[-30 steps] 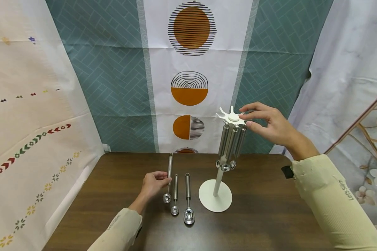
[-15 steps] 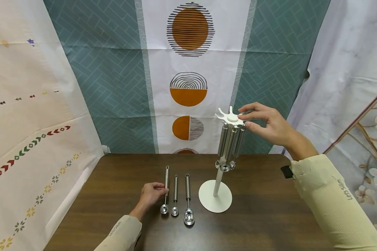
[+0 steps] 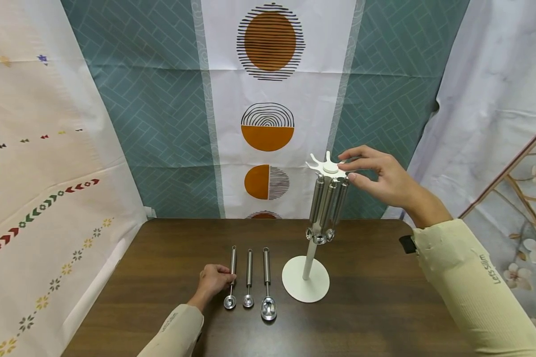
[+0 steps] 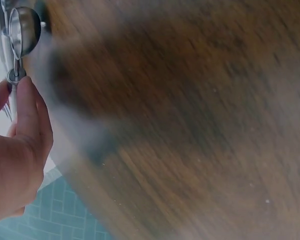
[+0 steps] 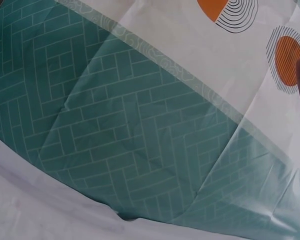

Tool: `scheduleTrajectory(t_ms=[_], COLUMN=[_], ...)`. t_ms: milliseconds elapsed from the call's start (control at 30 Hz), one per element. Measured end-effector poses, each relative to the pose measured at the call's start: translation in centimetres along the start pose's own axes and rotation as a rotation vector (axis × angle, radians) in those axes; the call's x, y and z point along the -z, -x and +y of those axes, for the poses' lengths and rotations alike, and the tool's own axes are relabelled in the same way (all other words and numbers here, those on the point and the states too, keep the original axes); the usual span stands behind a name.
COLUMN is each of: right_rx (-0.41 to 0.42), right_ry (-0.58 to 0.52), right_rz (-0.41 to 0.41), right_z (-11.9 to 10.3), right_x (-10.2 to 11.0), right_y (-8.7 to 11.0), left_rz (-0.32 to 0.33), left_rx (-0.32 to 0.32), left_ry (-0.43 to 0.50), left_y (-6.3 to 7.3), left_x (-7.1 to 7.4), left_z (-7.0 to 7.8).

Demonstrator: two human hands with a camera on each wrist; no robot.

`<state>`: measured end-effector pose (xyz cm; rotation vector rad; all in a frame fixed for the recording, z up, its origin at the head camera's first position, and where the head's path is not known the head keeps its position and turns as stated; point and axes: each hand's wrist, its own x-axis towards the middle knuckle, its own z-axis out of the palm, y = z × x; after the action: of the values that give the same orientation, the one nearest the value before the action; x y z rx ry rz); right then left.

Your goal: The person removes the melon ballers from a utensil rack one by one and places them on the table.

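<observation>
My left hand (image 3: 213, 281) pinches the steel handle of a small round-bowled scoop (image 3: 230, 301) at the left of a row on the table. In the left wrist view, thumb and fingers hold the scoop (image 4: 22, 32) close below its hollow bowl. Beside it lie a smaller scoop (image 3: 248, 277) and a larger oval-bowled scoop (image 3: 268, 297), handles pointing away. My right hand (image 3: 381, 176) grips the edge of the hooked top of a white utensil stand (image 3: 305, 280) between thumb and fingers. Several steel utensils (image 3: 325, 206) hang from its hooks, their bowls down.
The brown wooden table (image 3: 366, 307) bears the stand right of the scoops. A patterned cloth (image 3: 170, 148) hangs behind the table's far edge. More hanging cloth closes in both sides.
My left hand has drawn its scoop toward me and slightly left, bringing it roughly level with the other two. My right hand stays on the stand's top.
</observation>
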<state>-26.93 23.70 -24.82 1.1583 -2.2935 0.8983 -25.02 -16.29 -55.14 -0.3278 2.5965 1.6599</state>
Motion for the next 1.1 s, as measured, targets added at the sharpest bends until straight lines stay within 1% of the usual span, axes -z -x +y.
scheduleTrajectory(t_ms=[267,367,400,600,800,867,933,1000,1100], right_rx=[0.011,0.014,0.014,0.016,0.02,0.023,0.023,0.023,0.017], right_ry=[-0.003,0.003,0.004,0.0,0.011,0.017,0.023,0.026,0.027], right_rz=[0.004,0.007,0.007,0.004,0.0,-0.004,-0.007,-0.007,-0.008], right_z=[0.1,0.1,0.1,0.0,0.0,0.0,-0.1,-0.1,-0.1], right_x=[0.0,0.0,0.0,-0.1,-0.1,-0.1,-0.1,0.0,0.1], right_y=[0.0,0.0,0.0,0.0,-0.1,-0.2,-0.2,-0.2,-0.1], left_rz=[-0.018,-0.027,-0.026,-0.024,-0.041,-0.04,-0.039,-0.039,-0.066], left_rx=[0.002,-0.004,0.004,0.006,-0.002,-0.02,-0.048,-0.096,-0.16], left_ry=[-0.07,-0.077,-0.072,-0.084,-0.092,-0.112,-0.145,-0.183,-0.178], left_y=[-0.6,-0.7,-0.7,-0.8,-0.8,-0.9,-1.0,-0.9,-0.8], left_x=[0.1,0.1,0.1,0.2,0.6,1.0,1.3,1.5,1.5], left_z=[-0.7,-0.7,-0.7,-0.7,-0.5,0.0,0.9,2.2,4.3])
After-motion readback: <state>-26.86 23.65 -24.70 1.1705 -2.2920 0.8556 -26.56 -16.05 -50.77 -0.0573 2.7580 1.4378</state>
